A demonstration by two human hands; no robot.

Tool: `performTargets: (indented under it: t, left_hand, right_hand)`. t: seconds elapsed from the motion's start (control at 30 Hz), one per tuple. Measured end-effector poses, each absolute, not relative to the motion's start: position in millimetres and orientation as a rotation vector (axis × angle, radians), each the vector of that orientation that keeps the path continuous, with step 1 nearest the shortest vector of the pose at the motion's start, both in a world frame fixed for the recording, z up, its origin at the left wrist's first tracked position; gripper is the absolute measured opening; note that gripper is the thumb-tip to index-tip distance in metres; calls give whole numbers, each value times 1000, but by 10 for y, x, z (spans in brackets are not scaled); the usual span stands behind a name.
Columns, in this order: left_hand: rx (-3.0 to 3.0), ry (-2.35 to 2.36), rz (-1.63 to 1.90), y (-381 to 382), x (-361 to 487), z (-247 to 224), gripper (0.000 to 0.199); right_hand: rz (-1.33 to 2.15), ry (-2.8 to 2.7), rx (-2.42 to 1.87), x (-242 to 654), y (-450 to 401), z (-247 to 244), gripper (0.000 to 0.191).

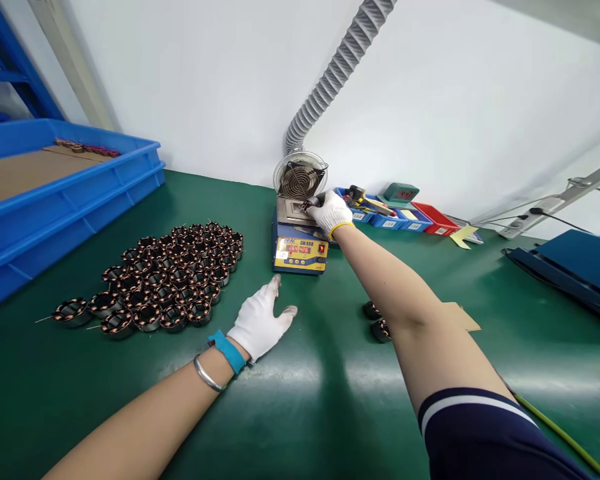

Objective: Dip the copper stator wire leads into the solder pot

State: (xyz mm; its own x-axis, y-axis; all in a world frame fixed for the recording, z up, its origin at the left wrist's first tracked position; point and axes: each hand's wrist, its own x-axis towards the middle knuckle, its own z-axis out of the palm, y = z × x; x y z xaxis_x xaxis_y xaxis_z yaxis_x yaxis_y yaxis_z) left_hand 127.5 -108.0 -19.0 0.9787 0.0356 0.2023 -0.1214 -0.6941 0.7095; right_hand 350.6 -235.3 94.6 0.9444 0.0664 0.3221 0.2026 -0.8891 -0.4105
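Note:
My right hand (331, 212), in a white glove with a yellow cuff, grips a motor stator (310, 203) by its rim. That stator is held over the top plate of a blue and yellow solder pot (300, 255) with a lit red display; whether it touches the plate I cannot tell. My left hand (261, 320), also gloved, rests on the table in front of the pot, thumb and fingers apart and nothing in it. To its left stands a dense group of black, copper-wound stators (167, 273). A couple more stators (380, 330) sit partly hidden behind my right forearm.
Behind the pot, a round fan guard (300, 179) joins a grey ribbed hose (337, 63). Blue stacked crates (75, 220) occupy the left side. Small blue bins (387, 221), a red bin (435, 219) and a green digital clock (401, 193) line the back right. A power strip (530, 217) is farther right.

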Motion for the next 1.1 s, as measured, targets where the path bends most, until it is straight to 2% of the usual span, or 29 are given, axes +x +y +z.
performTargets:
  t: [0.57, 0.73, 0.97, 1.03, 1.1]
  left_hand:
    - [2354, -67, 239, -1071, 1272, -165, 63]
    - [2375, -73, 246, -1072, 1268, -167, 63]
    - [2421, -102, 264, -1053, 1271, -170, 62]
    - [2465, -131, 276, -1049, 1269, -174, 61]
    - [2547, -170, 324, -1045, 1259, -164, 60]
  right_hand:
    - [-436, -193, -2612, 3492, -2386, 969, 32]
    - [-424, -162, -2485, 3403, -2429, 1070, 33]
    - [-115, -131, -2151, 2968, -2686, 1117, 33]
    - [-25, -174, -2237, 2805, -2807, 1049, 32]
    - [26, -261, -2500, 2625, -2944, 977, 29]
